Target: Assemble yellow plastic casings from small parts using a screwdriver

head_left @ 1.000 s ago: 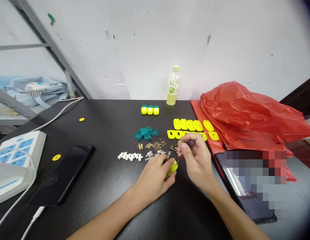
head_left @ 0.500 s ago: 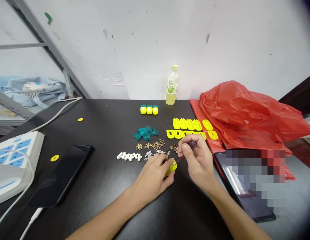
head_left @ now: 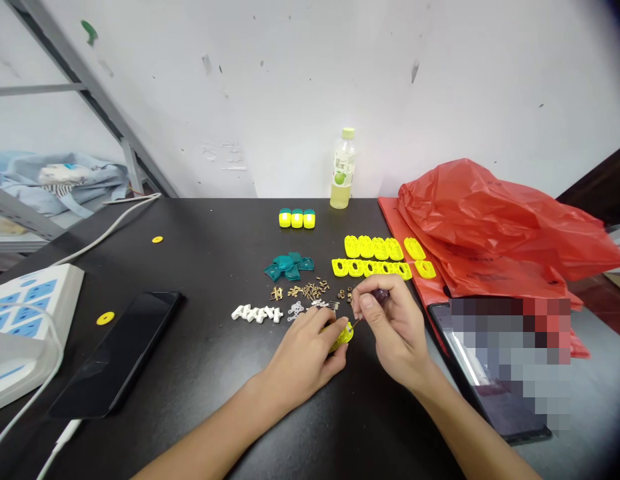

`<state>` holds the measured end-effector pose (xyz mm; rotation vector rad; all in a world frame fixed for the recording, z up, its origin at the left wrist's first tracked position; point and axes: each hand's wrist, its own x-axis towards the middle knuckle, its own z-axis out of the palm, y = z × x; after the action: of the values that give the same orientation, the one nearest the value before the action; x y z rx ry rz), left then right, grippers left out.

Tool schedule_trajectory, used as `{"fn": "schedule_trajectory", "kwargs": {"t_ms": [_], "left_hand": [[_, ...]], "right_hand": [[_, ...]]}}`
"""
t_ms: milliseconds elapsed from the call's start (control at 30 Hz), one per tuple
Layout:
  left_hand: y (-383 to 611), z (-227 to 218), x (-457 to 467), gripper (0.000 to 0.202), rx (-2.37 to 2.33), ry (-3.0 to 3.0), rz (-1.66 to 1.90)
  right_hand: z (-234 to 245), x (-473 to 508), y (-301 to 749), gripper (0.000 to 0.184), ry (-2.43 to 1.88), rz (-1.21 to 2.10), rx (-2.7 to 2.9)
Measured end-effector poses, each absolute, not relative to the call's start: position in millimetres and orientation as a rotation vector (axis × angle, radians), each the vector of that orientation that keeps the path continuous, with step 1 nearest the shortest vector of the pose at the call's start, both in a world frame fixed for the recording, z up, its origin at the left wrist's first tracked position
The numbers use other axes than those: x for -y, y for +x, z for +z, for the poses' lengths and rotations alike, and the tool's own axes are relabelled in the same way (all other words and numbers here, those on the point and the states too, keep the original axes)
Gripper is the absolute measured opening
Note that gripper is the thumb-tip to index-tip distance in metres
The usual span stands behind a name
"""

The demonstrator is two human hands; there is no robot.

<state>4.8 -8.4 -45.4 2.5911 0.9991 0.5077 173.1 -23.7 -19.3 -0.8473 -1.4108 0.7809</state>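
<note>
My left hand is closed round a yellow plastic shell, pressing it on the dark table; fingers cover part of it. In my right hand is a screwdriver with a dark handle, its thin shaft slanting down to the shell. Just beyond the hands lie small brass pieces, grey flat pieces, white plastic pieces and dark green covers. Farther right, more yellow shells stand in a row, with yellow frames in front of them.
Three yellow-and-green assembled units and a drink bottle stand at the back. Red plastic bags and a tablet lie to the right. A phone, a power strip and yellow discs are on the left.
The view has shifted slightly. My right hand has turned a little about the screwdriver handle, which shows less now. My left hand keeps its hold on the yellow shell.
</note>
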Motion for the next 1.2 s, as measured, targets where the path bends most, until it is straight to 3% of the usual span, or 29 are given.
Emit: {"fn": "schedule_trajectory", "kwargs": {"t_ms": [333,600,833,1033,1200], "left_hand": [[4.8,-43.6,9.6,0.019,-0.959,2.570,0.524],[4.7,-39.9,11.3,0.014,-0.971,2.625,0.491],[4.8,-34.9,12.7,0.018,-0.914,2.601,0.489],[10.5,-45.7,15.9,0.025,-0.887,2.485,0.628],[14.3,-48.9,13.7,0.018,-0.897,2.395,0.636]], "right_hand": [[-18.4,29.3,171.9,0.013,-0.804,0.790,1.495],[-15.7,28.0,177.5,0.042,-0.883,0.516,1.629],[-21.0,33.9,189.3,0.050,-0.798,0.433,1.624],[-9.3,31.3,195.4,0.044,-0.831,0.287,1.640],[-4.0,33.6,194.3,0.035,-0.865,0.178,1.656]]}}
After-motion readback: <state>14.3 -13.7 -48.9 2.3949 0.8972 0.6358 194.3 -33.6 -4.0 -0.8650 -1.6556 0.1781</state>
